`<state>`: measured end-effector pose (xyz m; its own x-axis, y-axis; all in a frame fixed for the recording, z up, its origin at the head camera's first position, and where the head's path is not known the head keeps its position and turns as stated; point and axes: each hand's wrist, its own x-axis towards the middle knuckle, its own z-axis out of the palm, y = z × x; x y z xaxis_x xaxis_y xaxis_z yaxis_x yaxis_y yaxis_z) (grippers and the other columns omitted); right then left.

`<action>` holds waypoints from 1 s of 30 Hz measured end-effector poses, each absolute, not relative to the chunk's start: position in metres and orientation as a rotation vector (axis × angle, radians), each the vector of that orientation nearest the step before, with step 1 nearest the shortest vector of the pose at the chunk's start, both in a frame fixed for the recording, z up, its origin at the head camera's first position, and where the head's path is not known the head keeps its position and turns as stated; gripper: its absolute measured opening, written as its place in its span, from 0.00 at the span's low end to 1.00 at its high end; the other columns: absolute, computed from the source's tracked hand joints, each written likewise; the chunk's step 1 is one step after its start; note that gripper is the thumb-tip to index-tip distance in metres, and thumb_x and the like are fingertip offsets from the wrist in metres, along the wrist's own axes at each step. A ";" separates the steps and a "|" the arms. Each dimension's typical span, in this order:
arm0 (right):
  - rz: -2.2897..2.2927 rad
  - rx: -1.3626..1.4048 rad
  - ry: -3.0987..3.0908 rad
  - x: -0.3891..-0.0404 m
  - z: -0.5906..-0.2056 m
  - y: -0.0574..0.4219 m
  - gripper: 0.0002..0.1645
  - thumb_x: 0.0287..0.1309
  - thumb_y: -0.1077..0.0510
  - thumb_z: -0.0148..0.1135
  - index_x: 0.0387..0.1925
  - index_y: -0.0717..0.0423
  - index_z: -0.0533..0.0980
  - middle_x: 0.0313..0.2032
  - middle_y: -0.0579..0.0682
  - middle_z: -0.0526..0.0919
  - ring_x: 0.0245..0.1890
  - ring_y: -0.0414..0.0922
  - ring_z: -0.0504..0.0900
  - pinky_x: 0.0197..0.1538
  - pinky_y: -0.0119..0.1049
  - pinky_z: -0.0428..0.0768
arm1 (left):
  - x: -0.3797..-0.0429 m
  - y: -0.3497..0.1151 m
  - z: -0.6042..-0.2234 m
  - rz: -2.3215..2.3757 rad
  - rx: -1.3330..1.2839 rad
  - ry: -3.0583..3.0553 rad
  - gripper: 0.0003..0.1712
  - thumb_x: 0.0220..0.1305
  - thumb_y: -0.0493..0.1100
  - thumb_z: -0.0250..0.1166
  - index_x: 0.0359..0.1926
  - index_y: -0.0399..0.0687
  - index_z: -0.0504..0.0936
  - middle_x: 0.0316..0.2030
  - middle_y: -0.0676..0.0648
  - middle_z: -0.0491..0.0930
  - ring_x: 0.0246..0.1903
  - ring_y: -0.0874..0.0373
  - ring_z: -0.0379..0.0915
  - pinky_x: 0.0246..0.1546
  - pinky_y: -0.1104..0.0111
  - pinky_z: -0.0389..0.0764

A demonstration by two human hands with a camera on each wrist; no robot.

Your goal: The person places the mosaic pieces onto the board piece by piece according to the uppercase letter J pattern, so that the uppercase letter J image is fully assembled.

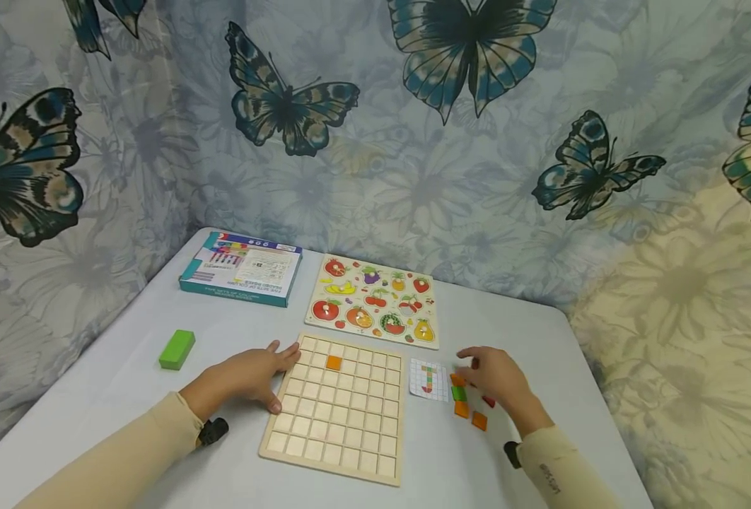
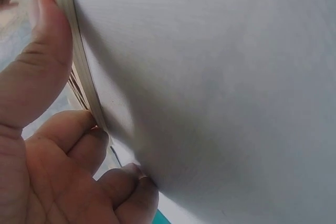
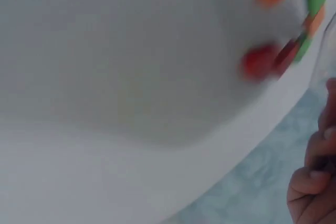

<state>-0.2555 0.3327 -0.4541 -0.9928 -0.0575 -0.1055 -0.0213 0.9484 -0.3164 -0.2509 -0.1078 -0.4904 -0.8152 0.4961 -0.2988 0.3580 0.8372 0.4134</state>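
Note:
My left hand (image 1: 257,375) rests against the left edge of a wooden grid board (image 1: 331,469), its thumb and fingers spread along the rim. In the left wrist view the thumb (image 2: 44,51) and fingertips touch the board's side (image 2: 79,51). One orange tile (image 1: 334,363) sits in a cell near the board's top. My right hand (image 1: 496,378) hovers over loose tiles to the board's right, fingers loosely bent, with nothing visible in them. Below it lie a green tile (image 1: 458,393), orange tiles (image 1: 479,420) and a red tile (image 1: 488,401), blurred in the right wrist view.
A pattern card (image 1: 428,380) lies between board and tiles. Behind the board are a fruit puzzle board (image 1: 375,300) and a flat teal box (image 1: 242,268). A green block (image 1: 177,349) stands at the left. The white table (image 1: 522,318) meets a butterfly-patterned wall.

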 end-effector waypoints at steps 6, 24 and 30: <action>-0.520 -0.031 2.911 -0.238 -0.453 0.391 0.21 0.55 0.50 0.71 0.49 0.55 0.83 0.29 0.45 0.76 0.26 0.45 0.70 0.27 0.38 0.71 | -0.251 -0.114 -0.488 0.512 0.639 2.623 0.63 0.35 0.55 0.81 0.74 0.50 0.61 0.74 0.52 0.53 0.72 0.39 0.44 0.64 0.43 0.58; -0.523 -0.119 2.918 -0.240 -0.476 0.393 0.28 0.60 0.47 0.67 0.61 0.49 0.78 0.27 0.43 0.75 0.21 0.43 0.68 0.24 0.37 0.67 | -0.251 -0.111 -0.487 0.482 0.616 2.625 0.64 0.35 0.55 0.81 0.75 0.50 0.60 0.75 0.50 0.53 0.72 0.39 0.44 0.64 0.44 0.59; -0.498 -0.139 2.889 -0.259 -0.486 0.381 0.27 0.59 0.51 0.68 0.61 0.47 0.78 0.24 0.45 0.73 0.19 0.43 0.69 0.24 0.36 0.69 | -0.248 -0.109 -0.489 0.505 0.617 2.615 0.63 0.36 0.54 0.81 0.74 0.52 0.61 0.75 0.53 0.53 0.73 0.41 0.43 0.65 0.45 0.59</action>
